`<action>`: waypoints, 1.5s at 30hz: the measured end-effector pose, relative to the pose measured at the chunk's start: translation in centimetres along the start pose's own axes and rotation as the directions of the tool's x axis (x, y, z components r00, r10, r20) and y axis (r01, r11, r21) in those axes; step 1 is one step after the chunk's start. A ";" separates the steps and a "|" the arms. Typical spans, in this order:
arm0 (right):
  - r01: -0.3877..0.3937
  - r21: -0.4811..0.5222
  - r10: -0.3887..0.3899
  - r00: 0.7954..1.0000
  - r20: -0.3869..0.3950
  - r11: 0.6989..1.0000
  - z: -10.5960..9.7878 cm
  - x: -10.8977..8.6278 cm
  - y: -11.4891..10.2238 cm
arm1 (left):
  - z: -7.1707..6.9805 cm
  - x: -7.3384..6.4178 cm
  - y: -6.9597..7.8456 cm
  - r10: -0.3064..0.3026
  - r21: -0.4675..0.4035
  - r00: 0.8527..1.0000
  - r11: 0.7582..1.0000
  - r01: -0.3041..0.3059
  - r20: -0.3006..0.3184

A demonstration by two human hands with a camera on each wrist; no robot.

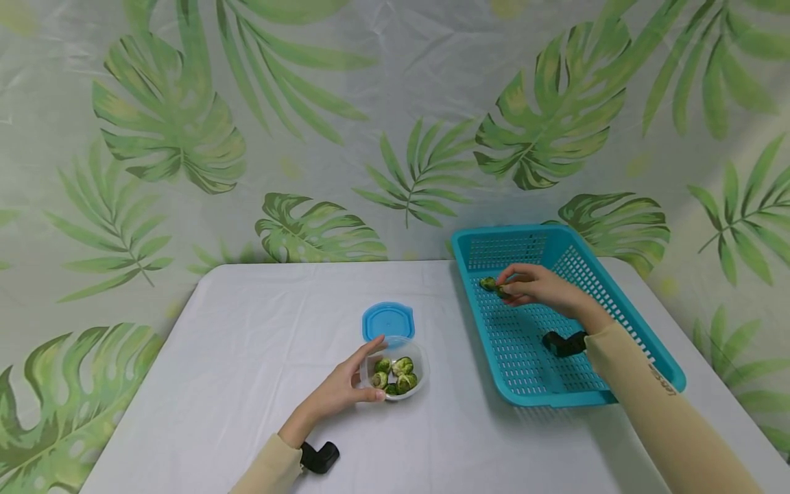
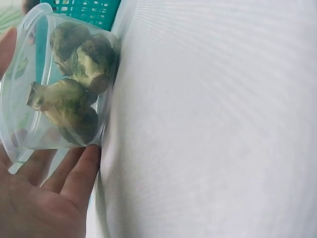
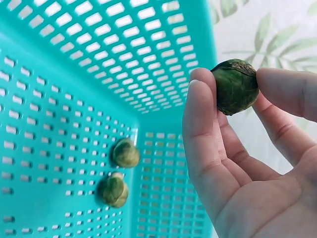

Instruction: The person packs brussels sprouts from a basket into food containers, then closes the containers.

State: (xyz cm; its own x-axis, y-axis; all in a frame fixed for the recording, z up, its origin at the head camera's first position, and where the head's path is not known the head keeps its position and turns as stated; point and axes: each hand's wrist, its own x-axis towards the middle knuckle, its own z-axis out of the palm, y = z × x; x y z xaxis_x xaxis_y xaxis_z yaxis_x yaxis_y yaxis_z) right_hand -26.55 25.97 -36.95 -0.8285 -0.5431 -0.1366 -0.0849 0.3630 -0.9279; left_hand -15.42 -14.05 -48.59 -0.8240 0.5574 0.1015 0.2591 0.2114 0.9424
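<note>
My left hand (image 1: 336, 392) grips a clear plastic container (image 2: 106, 49) from its left side, thumb at the near rim and fingers round the far side. Several Brussels sprouts (image 1: 404, 383) lie inside it, and the left wrist view shows them through the wall. Over the blue basket (image 1: 487, 343), my right hand (image 1: 535, 285) pinches one green Brussels sprout (image 3: 237, 87) between thumb and fingertips. Below that hand, two more sprouts, a paler one (image 3: 125, 152) and a greener one (image 3: 114, 190), rest on the basket floor.
A blue lid (image 1: 387, 320) lies on the white tablecloth (image 1: 265, 329) just behind the container. The basket stands at the right of the table, its perforated walls rising around the right hand. A leaf-patterned curtain (image 1: 420, 82) hangs behind the table.
</note>
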 end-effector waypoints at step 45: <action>0.137 -0.007 -0.133 0.971 0.200 0.991 7.3 1.3 -6.0 | 0.1 -0.1 0.2 -0.002 -0.003 1.000 1.000 0.002 -0.001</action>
State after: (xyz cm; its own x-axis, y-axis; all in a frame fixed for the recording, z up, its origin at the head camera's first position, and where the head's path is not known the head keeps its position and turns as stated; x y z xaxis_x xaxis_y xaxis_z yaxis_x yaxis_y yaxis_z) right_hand -23.06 17.60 -34.09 -0.6820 -0.7271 -0.0789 -0.2016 0.2906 -0.9354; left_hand -15.26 -14.00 -48.39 -0.8250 0.5562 0.0996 0.2555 0.2098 0.9438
